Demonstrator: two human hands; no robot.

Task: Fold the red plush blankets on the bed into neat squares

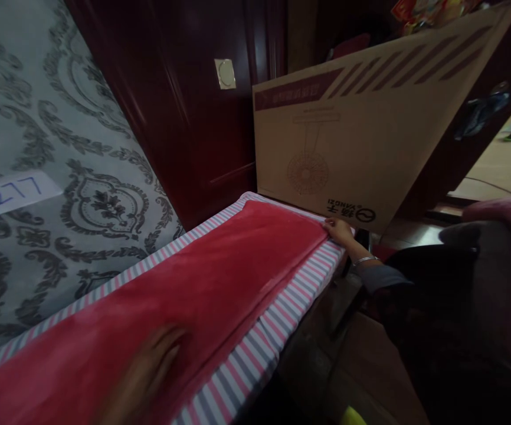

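A cardboard YANGZI box (370, 136) with a printed fan drawing stands at the far end of a narrow striped cloth (313, 277), beside dark red paneling (162, 77) and gray patterned wallpaper (100, 200). A red plush blanket (224, 260) lies lengthwise on the stripes. The right hand (338, 231) pinches its far right corner; the blurred left hand (151, 363), fingers loosely open, is over the nearer part, contact unclear.

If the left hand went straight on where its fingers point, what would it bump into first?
Probably the cardboard Yangzi box, beyond the red plush cloth; blur hides whether the left hand touches that cloth.
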